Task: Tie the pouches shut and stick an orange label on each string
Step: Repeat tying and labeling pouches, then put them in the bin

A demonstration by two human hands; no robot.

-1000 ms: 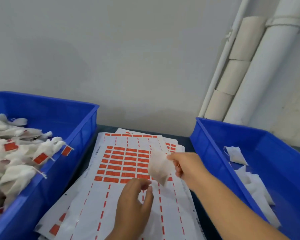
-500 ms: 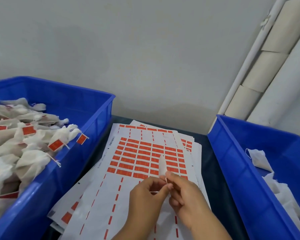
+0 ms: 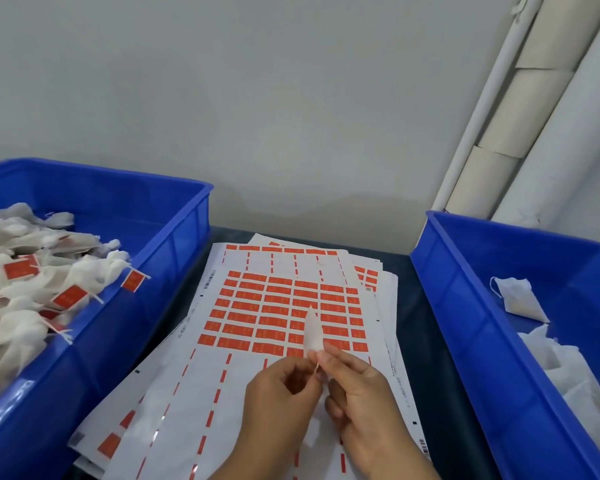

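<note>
A: Head view: both hands meet over the label sheet (image 3: 278, 306), right hand (image 3: 357, 386) pinching the pouch (image 3: 313, 332) neck, pouch standing upright.

B: Left hand (image 3: 281, 393) fingertips clamp the thin string (image 3: 316, 368). My worry: it slips out, or the knot sits loose and the pouch opens.

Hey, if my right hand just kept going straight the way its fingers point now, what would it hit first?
Likely the white pouch that the right hand already pinches with the left hand. Beyond it lies the orange label sheet; depth is unclear.
</note>
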